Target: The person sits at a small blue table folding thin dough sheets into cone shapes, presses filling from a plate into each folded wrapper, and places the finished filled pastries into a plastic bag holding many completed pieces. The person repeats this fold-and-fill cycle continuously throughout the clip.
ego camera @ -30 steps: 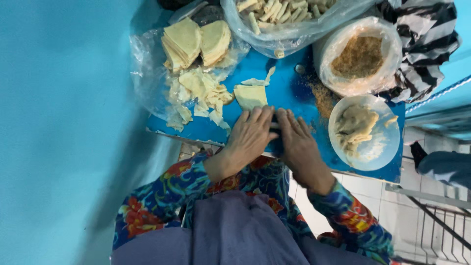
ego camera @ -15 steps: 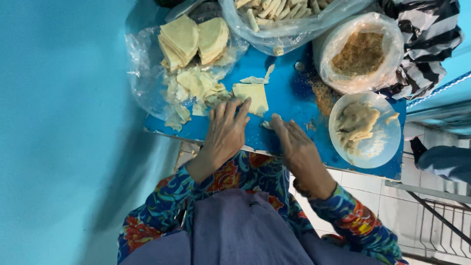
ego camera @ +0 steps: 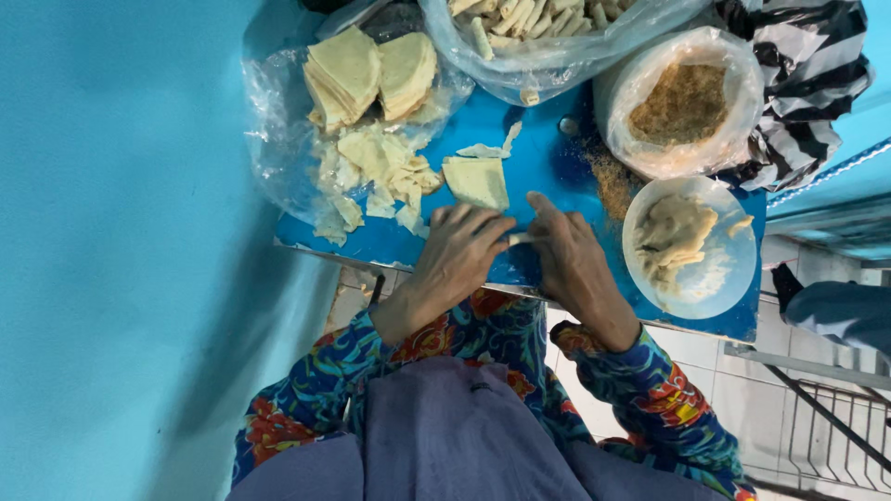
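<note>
Your left hand (ego camera: 459, 250) and right hand (ego camera: 566, 255) lie flat, fingers loosely curled, pressing a small pale roll (ego camera: 520, 239) between them on the blue worktop (ego camera: 548, 162) — just below a wrapper (ego camera: 476, 181).

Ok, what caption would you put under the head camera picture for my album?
Two hands, left and right, press a small pale roll on a blue table beside wrappers and a bowl of filling.
</note>
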